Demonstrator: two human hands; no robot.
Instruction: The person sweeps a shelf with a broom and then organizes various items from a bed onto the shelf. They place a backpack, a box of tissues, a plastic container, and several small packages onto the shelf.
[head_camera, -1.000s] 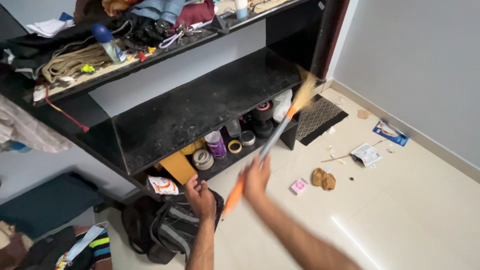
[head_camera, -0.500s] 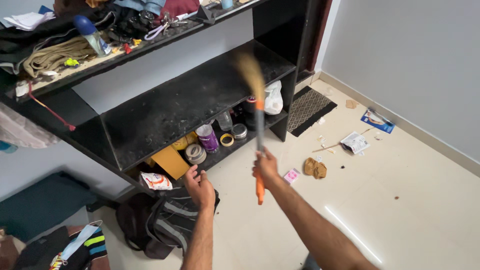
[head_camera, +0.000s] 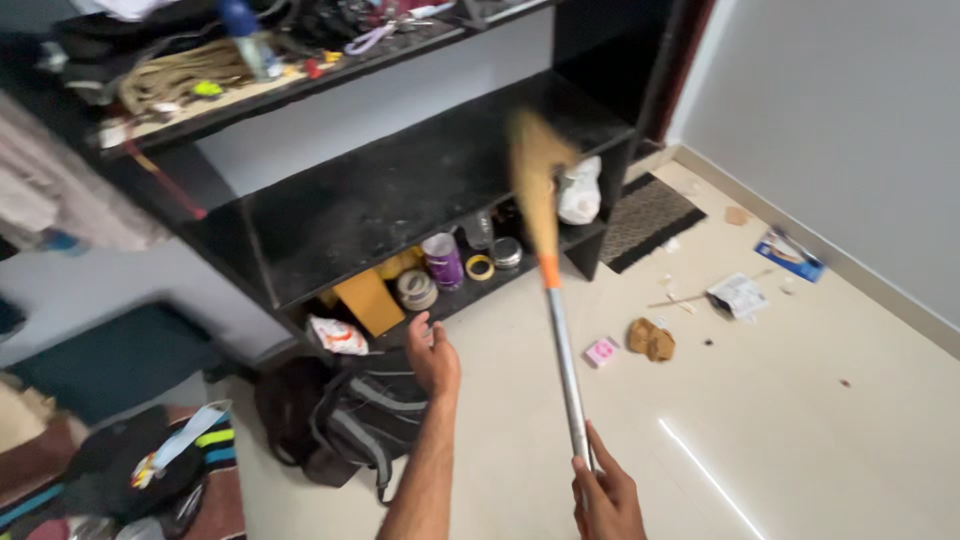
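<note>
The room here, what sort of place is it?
Probably a lived-in room of a home: a black built-in shelf unit cluttered with rope, tape rolls and bottles, a dark grey striped backpack on the cream tiled floor, scattered litter, and a grass broom in the right hand.

Middle shelf (head_camera: 400, 190) open; bottom shelf crowded: tins (head_camera: 443, 260), tape rolls (head_camera: 416, 290); backpack (head_camera: 355, 425) blocks floor.
</note>
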